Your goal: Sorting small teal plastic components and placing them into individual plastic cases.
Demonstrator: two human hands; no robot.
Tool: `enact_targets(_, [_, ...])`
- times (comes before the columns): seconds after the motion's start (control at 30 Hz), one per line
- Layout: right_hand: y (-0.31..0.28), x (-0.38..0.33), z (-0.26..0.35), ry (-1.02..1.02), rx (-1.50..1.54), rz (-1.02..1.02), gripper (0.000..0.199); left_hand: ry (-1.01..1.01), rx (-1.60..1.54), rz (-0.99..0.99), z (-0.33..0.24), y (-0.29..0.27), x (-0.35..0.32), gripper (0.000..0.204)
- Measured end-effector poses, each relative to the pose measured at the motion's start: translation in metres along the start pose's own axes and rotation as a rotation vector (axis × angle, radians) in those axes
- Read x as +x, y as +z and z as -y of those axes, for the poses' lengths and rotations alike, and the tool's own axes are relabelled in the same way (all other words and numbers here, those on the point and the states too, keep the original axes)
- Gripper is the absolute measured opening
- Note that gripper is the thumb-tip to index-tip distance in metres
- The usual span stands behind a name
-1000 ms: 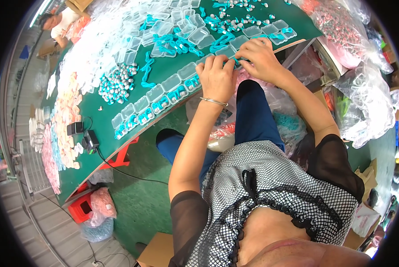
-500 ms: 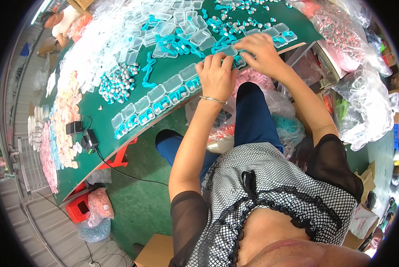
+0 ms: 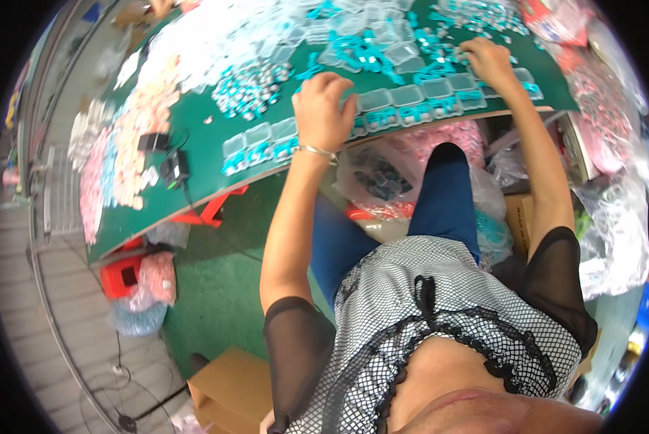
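Note:
A row of small clear open-lidded boxes point(image 3: 413, 112) runs along the table's near edge, with teal cords and plug-like pieces in them. My left hand point(image 3: 323, 112) hovers over the row's middle, covering part of it. Its fingers are bent and its thumb stands apart; nothing shows in it. Farther right, my right hand point(image 3: 492, 61) is beyond the row, beside loose teal cords point(image 3: 433, 70). Its fingers are curled together, and what they hold, if anything, is hidden. A heap of grey-and-teal plug-like pieces point(image 3: 248, 88) lies left of my left hand.
Bundled teal cords point(image 3: 364, 54) and piled clear boxes point(image 3: 194, 47) cover the green table point(image 3: 194, 116) at the back. Peach-coloured pieces point(image 3: 147, 123) and a black adapter point(image 3: 174, 168) lie at left. Below are a red bin point(image 3: 118, 278), a cardboard box point(image 3: 234, 387) and plastic bags point(image 3: 375, 170).
The view has shifted, so the table sits farther right. My hands have moved apart: the left toward the row's left part, the right past the boxes to the loose pieces.

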State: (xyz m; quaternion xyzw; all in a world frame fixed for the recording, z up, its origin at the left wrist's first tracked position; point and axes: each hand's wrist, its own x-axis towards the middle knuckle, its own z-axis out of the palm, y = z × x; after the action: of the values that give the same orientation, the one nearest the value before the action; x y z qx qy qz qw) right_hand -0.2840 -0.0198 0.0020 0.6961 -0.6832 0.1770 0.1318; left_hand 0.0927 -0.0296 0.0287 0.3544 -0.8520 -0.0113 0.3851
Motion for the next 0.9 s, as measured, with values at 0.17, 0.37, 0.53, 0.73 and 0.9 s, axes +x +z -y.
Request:
enact_targets(0.17, [-0.005,0.001,0.006,-0.053,0.261,-0.181,0.017,-0.338,0.152,0.051,0.100,-0.022,0.003,0.020])
enact_targets(0.37, [-0.023,-0.009,0.032,-0.025,0.522,-0.131,0.017,-0.288,0.580,0.208,0.122,-0.012,0.023,0.015])
enact_targets(0.53, [-0.029,-0.030,0.025,0.130,0.883,-0.027,0.021,-0.100,0.888,0.265,0.124,0.014,0.036,0.016])
enact_targets(0.73, [-0.050,-0.041,0.047,0.271,1.139,0.029,0.022,-0.035,0.752,0.119,0.136,0.001,0.026,0.011])
enact_targets(0.9, [-0.050,-0.057,0.042,0.277,1.273,0.015,0.023,-0.308,0.030,0.176,0.100,-0.002,0.042,0.011])
